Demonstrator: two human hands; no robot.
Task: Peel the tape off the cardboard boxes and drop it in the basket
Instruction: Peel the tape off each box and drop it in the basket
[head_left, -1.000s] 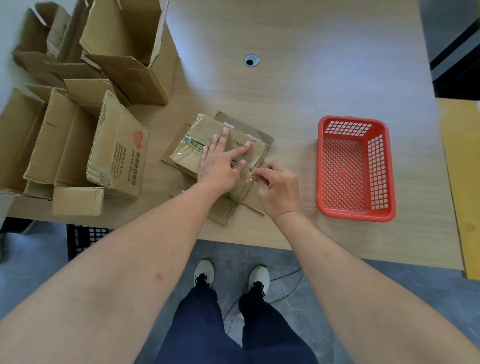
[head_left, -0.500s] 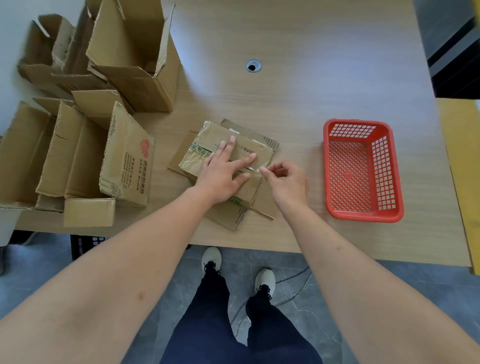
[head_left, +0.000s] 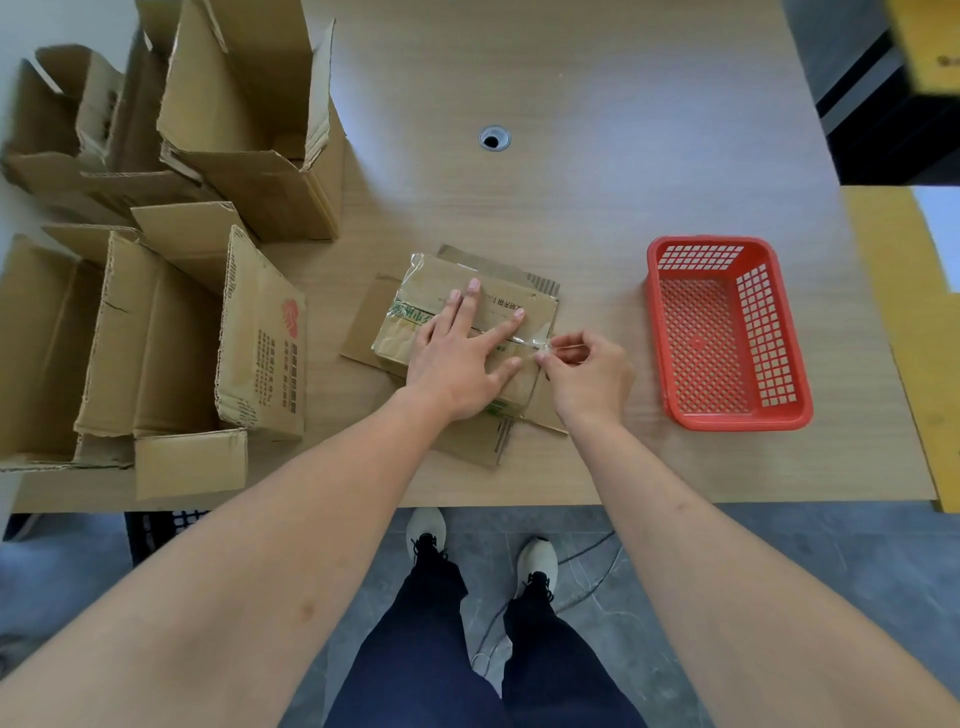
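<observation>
A flattened cardboard box (head_left: 431, 283) lies in the middle of the wooden table, covered in clear tape with a green printed band. My left hand (head_left: 460, 353) presses flat on it with spread, straight fingers. My right hand (head_left: 587, 371) sits at the box's right edge and pinches the loose end of a clear tape strip (head_left: 540, 340) between thumb and forefinger. The strip is lifted off the box's right corner. A red plastic basket (head_left: 727, 421) stands to the right of the box, with nothing visible inside it.
Several open and folded cardboard boxes (head_left: 249, 130) crowd the left side of the table (head_left: 597, 156). A round cable hole (head_left: 493, 139) is at the back centre. The table's front edge runs just below my forearms. A yellow surface (head_left: 904, 312) adjoins on the right.
My right hand has moved a little to the right, pulling the tape end off the box's right edge. My left hand stays pressed on the box.
</observation>
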